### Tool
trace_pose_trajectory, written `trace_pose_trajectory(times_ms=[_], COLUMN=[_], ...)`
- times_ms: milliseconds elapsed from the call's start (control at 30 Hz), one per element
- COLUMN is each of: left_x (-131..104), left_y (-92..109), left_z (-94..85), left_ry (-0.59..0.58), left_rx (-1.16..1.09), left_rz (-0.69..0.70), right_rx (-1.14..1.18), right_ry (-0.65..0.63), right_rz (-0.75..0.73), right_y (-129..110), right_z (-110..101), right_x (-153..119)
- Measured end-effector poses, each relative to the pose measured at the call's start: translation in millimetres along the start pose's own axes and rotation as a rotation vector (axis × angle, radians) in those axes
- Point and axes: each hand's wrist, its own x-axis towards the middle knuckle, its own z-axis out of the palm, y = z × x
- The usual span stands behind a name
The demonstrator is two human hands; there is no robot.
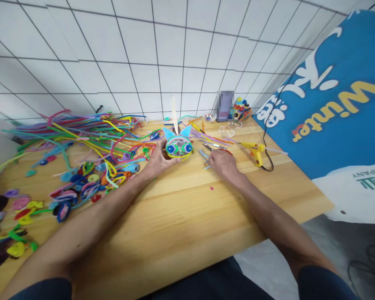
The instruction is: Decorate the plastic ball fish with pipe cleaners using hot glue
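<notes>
My left hand (160, 161) is closed around the side of a round craft animal head (178, 146). The head has pointed light-blue ears, large blue eyes ringed in green and purple, and a yellow band below. Behind it a pale upright strip (174, 112) rises; where it is attached is hidden. My right hand (223, 163) rests low on the table with its fingers curled in. Short blue-grey pipe cleaner pieces (203, 157) lie at its fingertips, and whether it grips one is hidden. Slim pointed tools (217, 145) lie just beyond that hand.
A yellow glue gun (254, 152) with a black cord lies at right. Long pipe cleaners (81, 127) pile up at back left, with coiled pieces (81, 183) before them. A phone-like panel (225, 106), a decorated ball (242, 110) and clear plastic domes (226, 131) stand near the tiled wall.
</notes>
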Motion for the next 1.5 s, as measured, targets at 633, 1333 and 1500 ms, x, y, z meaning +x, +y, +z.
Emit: trace_pose_trajectory(times_ms=[633,1333,1500], left_x=[7.6,18.7,20.7], left_y=[-1.1,-0.7,4.1], left_z=[5.8,-1.0,1.7], left_ry=[0.062,-0.018,0.051], left_rx=[0.069,0.146,0.245], left_rz=[-0.038,-0.215,-0.181], right_rx=[0.615,0.801,0.812], right_ry=[0.195,0.268,0.28], right_rz=[-0.388,-0.429,-0.446], right_y=[-30.7,-29.4,-28.6], right_z=[44.6,63.5,63.0], right_x=[47.7,62.6,65.4])
